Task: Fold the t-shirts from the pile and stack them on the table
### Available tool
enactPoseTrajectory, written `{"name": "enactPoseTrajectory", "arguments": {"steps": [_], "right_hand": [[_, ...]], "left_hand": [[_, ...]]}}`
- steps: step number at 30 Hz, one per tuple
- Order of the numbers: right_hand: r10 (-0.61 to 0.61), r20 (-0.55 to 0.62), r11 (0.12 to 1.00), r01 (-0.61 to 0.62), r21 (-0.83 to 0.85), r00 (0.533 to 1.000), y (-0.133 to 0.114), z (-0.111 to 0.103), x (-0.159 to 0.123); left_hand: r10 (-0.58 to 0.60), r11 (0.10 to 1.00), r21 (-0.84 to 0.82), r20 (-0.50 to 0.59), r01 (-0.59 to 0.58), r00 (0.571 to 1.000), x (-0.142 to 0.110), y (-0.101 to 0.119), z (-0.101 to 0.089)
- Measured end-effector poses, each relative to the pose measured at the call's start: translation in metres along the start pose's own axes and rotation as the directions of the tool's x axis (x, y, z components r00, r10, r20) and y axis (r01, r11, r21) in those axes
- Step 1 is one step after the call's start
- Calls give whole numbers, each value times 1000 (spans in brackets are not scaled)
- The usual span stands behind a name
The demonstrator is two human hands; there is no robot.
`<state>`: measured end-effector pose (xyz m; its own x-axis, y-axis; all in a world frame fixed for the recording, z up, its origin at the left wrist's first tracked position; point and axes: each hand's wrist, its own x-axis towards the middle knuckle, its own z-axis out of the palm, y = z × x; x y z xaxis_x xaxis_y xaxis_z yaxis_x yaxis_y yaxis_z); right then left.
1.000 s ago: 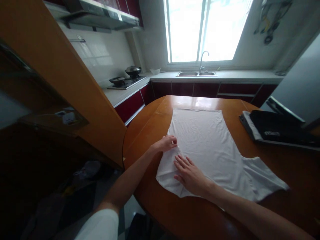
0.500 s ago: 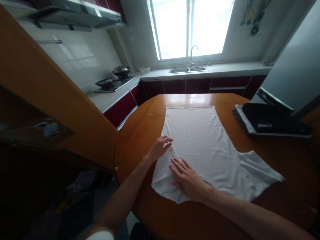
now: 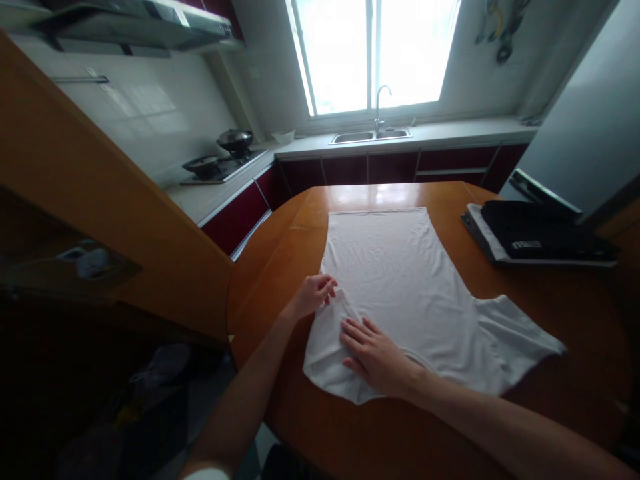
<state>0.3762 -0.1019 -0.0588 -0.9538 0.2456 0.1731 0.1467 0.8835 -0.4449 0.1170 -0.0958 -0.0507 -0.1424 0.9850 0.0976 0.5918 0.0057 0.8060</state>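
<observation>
A white T-shirt (image 3: 405,280) lies spread flat on a round orange wooden table (image 3: 550,413), hem toward the window, sleeves toward me. My left hand (image 3: 313,295) is at the shirt's left edge by the sleeve seam, fingers curled and pinching the cloth there. My right hand (image 3: 376,355) lies palm down on the left sleeve, fingers stretched out flat and pressing the fabric. The right sleeve (image 3: 520,337) is spread out to the right.
A folded black garment on a white one (image 3: 535,240) sits at the table's far right. An orange cabinet wall (image 3: 100,200) stands at left. Behind are a counter with sink (image 3: 370,135), a stove with pans (image 3: 220,160), and a bright window.
The view has shifted slightly. My left hand's fingers have curled in at the shirt's edge, closing on the cloth. My right hand stays flat on the sleeve.
</observation>
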Motion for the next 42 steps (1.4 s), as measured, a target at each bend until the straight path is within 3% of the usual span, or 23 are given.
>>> {"name": "enactPoseTrajectory", "arguments": {"steps": [2, 7, 12, 17, 23, 28, 33, 37, 42], "right_hand": [[1, 0, 1000, -1, -1, 1000, 1, 1, 0], [-6, -5, 1000, 6, 6, 1000, 3, 2, 0], [-1, -9, 1000, 1, 11, 1000, 2, 0, 0], [-3, -9, 1000, 3, 8, 1000, 2, 1, 0], [-7, -13, 1000, 7, 12, 1000, 3, 3, 0], [-10, -11, 1000, 10, 3, 1000, 3, 3, 0], [-5, -13, 1000, 5, -5, 1000, 4, 3, 0], [-6, -5, 1000, 6, 5, 1000, 4, 3, 1], [-5, -3, 1000, 5, 18, 1000, 3, 2, 0]], "left_hand": [[5, 998, 56, -15, -4, 1000, 1, 0, 1], [-9, 998, 65, -182, 21, 983, 4, -5, -3], [57, 960, 274, -16, -51, 998, -2, -17, -31], [9, 961, 275, 85, -32, 996, -7, -26, -46], [29, 972, 231, 102, -52, 994, -7, -29, -41], [99, 963, 249, 17, -100, 995, -4, -31, -40], [76, 951, 301, 12, -76, 997, -4, -27, -38], [139, 944, 309, -59, -114, 989, -2, -19, -28], [153, 906, 400, -5, -138, 988, 1, -15, -12]]}}
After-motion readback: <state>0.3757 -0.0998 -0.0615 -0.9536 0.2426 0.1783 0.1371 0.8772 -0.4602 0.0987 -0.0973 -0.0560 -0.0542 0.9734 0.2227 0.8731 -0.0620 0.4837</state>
